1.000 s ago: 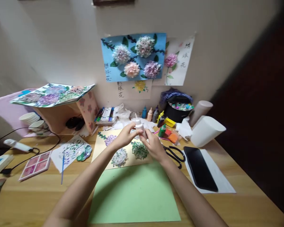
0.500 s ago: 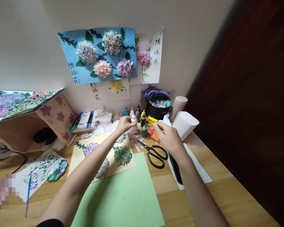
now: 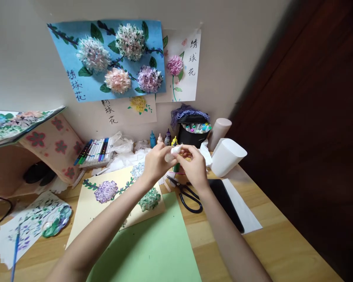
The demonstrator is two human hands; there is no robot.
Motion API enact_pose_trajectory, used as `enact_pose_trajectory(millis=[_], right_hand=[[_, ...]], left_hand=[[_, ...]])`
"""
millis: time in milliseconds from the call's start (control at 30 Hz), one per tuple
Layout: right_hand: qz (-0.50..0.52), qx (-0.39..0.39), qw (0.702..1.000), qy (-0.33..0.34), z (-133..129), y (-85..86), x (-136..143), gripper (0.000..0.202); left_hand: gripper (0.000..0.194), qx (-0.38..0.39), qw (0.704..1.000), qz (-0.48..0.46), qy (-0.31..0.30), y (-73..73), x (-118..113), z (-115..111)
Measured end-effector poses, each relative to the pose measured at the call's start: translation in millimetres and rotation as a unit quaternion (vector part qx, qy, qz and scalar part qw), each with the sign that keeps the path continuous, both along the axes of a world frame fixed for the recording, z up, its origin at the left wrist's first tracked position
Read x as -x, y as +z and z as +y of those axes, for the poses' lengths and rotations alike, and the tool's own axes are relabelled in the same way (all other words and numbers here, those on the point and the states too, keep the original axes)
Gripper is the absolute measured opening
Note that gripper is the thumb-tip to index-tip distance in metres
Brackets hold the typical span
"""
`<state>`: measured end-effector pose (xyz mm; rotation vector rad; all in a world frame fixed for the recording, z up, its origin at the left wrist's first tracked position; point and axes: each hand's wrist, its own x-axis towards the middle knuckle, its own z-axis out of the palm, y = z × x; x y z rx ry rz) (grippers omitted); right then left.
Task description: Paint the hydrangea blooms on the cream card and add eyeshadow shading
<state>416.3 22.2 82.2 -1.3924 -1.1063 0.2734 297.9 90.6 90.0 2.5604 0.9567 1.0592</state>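
Note:
My left hand (image 3: 156, 163) grips a small white squeeze bottle (image 3: 171, 154), tilted with its nozzle toward the right. At the nozzle end, my right hand (image 3: 193, 166) has its fingers closed round the cap. Just behind and below the hands stand more small bottles, among them a blue one (image 3: 152, 139) and a green one (image 3: 175, 167) that is partly covered. Beneath my left forearm lies a cream sheet (image 3: 85, 207) bearing puffy paper flowers, such as a purple one (image 3: 106, 191) and a green one (image 3: 149, 199).
Green paper (image 3: 153, 250) lies in front. Black-handled scissors (image 3: 191, 201) and a black phone (image 3: 228, 203) are at the right, near a paper roll (image 3: 228, 158). To the left are markers (image 3: 95, 152), a painted box (image 3: 53, 145) and a paintbrush (image 3: 15, 250) on painted paper.
My left hand has lifted the white bottle from among the others. My right hand has moved left to meet it and closed on its cap. The view has shifted slightly.

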Motion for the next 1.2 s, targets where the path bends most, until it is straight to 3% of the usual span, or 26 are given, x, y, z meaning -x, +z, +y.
enact_pose_trajectory(millis=[133, 233, 367, 467, 600, 700, 900, 1067, 1200], right_hand=[[-0.041, -0.03, 0.999, 0.012, -3, 5.6, 3, 0.013], [-0.092, -0.03, 0.995, 0.039, -8, 10.4, -3, 0.011], [-0.114, -0.012, 0.986, 0.123, -14, 13.8, -10, 0.009], [-0.088, 0.036, 0.972, 0.213, -16, 14.7, -14, 0.009], [-0.04, 0.083, 0.948, 0.305, -18, 15.2, -20, 0.018], [-0.011, 0.08, 0.948, 0.309, -18, 16.2, -23, 0.022], [0.047, 0.079, 0.945, 0.315, -19, 21.3, -24, 0.025], [0.086, 0.08, 0.939, 0.323, -21, 24.0, -24, 0.026], [0.09, 0.067, 0.943, 0.312, -19, 20.4, -21, 0.025]], left_hand=[[0.01, -0.016, 0.999, 0.038, -0.012, 15.8, 3, -16], [0.008, 0.033, 0.996, 0.024, -0.08, 17.3, 5, -11], [0.012, 0.103, 0.979, 0.019, -0.176, 19.3, 13, 0], [0.018, 0.186, 0.939, 0.041, -0.288, 21.7, 20, 8], [0.024, 0.364, 0.841, 0.047, -0.397, 19.2, 25, 13], [0.033, 0.467, 0.785, 0.027, -0.406, 15.1, 25, 14], [0.035, 0.508, 0.743, 0.012, -0.435, 17.2, 26, 12], [0.039, 0.514, 0.725, -0.007, -0.458, 21.4, 27, 9], [0.042, 0.51, 0.735, -0.008, -0.447, 22.7, 26, 9]])
